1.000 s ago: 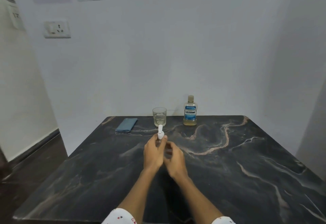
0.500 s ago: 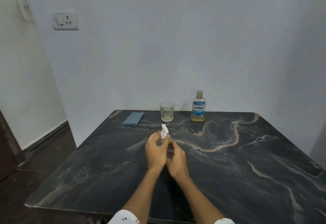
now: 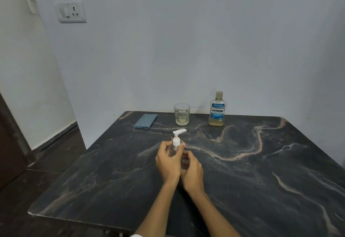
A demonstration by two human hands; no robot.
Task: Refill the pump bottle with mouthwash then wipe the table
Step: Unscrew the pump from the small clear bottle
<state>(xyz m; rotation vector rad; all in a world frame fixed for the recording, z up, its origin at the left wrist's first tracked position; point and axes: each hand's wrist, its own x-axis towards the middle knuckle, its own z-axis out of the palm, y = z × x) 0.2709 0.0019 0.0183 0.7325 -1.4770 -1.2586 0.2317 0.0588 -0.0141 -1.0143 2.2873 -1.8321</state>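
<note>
A small clear pump bottle point(image 3: 175, 144) with a white pump head stands mid-table, nozzle pointing right. My left hand point(image 3: 168, 162) grips its body, fingers and thumb curled round it just below the white collar. My right hand point(image 3: 192, 171) is beside it on the right, fingers curled at the bottle's lower part; what it holds is hidden. A mouthwash bottle point(image 3: 216, 109) with a blue label and yellowish liquid stands capped at the table's back edge. A folded blue cloth point(image 3: 145, 121) lies at the back left.
A drinking glass point(image 3: 182, 114) with a little pale liquid stands between cloth and mouthwash. The dark marble table point(image 3: 261, 171) meets the wall at the back. Its left edge drops to a dark floor point(image 3: 46, 162).
The pump nozzle has turned from pointing away to pointing right. My hands stay on the bottle. The camera has tilted down and shifted.
</note>
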